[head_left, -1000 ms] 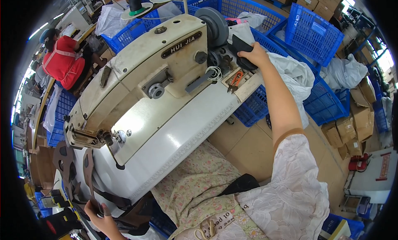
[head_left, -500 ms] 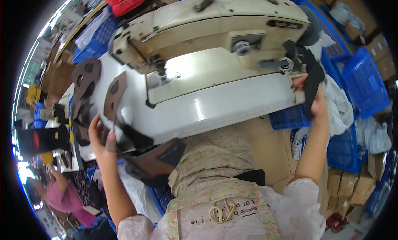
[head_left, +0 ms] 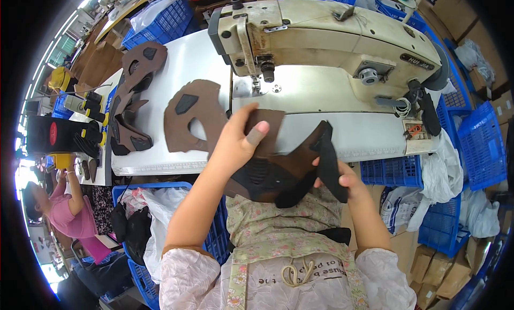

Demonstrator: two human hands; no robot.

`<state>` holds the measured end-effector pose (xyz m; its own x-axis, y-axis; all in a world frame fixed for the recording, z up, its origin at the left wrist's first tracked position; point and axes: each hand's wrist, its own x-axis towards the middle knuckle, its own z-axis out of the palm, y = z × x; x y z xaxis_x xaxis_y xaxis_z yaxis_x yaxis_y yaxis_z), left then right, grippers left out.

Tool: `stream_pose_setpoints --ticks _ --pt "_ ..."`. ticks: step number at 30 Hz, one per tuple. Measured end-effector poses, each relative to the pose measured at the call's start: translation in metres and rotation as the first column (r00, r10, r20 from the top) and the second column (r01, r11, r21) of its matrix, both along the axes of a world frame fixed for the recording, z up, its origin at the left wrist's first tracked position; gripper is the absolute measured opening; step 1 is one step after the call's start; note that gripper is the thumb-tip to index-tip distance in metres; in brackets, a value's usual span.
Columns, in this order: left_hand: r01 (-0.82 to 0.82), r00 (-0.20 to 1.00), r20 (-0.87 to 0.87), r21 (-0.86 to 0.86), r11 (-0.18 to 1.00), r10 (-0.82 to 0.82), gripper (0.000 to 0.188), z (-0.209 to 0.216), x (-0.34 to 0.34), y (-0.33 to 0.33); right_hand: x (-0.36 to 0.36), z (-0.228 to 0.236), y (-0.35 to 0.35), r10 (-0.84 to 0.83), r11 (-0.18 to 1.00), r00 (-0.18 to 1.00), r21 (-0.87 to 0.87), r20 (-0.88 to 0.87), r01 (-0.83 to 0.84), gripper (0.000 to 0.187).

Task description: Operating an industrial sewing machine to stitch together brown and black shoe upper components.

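Observation:
My left hand (head_left: 235,141) grips a brown and black shoe upper (head_left: 262,173), thumb and forefinger on its brown flap. The upper hangs over the table's front edge above my lap. My right hand (head_left: 345,179) pinches a black leaf-shaped fabric piece (head_left: 330,163) against the upper's right end; whether the two are joined cannot be made out. Beneath and beside my left hand, another flat brown piece (head_left: 195,104) with an oval hole and dark patch lies on the white table (head_left: 195,58). More brown uppers (head_left: 131,123) lie overlapped at the table's left end.
An off-white sewing machine (head_left: 332,42) stands across the table's far side, its needle area beyond my left hand. More black pieces (head_left: 430,115) hang at its right end. Blue crates (head_left: 391,171) with white bags flank the table. At far left, a person in pink (head_left: 72,213) works.
My right hand has come from the machine's right end to the middle with a black piece. My left hand has moved right, bringing the upper forward. The view has shifted.

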<state>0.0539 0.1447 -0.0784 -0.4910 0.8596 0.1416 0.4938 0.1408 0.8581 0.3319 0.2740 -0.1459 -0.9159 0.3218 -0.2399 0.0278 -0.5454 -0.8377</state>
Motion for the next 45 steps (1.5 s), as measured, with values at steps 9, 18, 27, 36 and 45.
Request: stream_pose_setpoints --ticks 9,18,27,36,45 --pt "0.018 0.817 -0.543 -0.314 0.949 -0.195 0.033 -0.008 -0.038 0.042 0.011 -0.006 -0.009 -0.216 0.968 0.976 -0.126 0.033 0.219 0.088" --pt "0.015 0.731 -0.675 -0.126 0.992 -0.096 0.042 -0.043 -0.091 0.054 0.004 0.001 -0.009 -0.229 0.965 0.972 -0.118 0.051 0.233 0.085" --pt "-0.064 0.504 -0.830 -0.312 0.948 -0.238 0.046 -0.042 -0.087 0.059 0.002 0.000 -0.008 -0.241 0.961 0.970 -0.129 0.038 0.244 0.084" --pt "-0.237 0.448 -0.872 -0.326 0.915 -0.195 0.048 -0.042 -0.089 0.055 -0.001 0.003 -0.006 -0.193 0.971 0.981 -0.146 0.008 0.192 0.081" --pt "-0.225 0.456 -0.880 -0.256 0.940 -0.131 0.047 -0.051 -0.096 0.053 -0.002 0.001 -0.006 -0.190 0.971 0.982 -0.147 -0.003 0.187 0.079"
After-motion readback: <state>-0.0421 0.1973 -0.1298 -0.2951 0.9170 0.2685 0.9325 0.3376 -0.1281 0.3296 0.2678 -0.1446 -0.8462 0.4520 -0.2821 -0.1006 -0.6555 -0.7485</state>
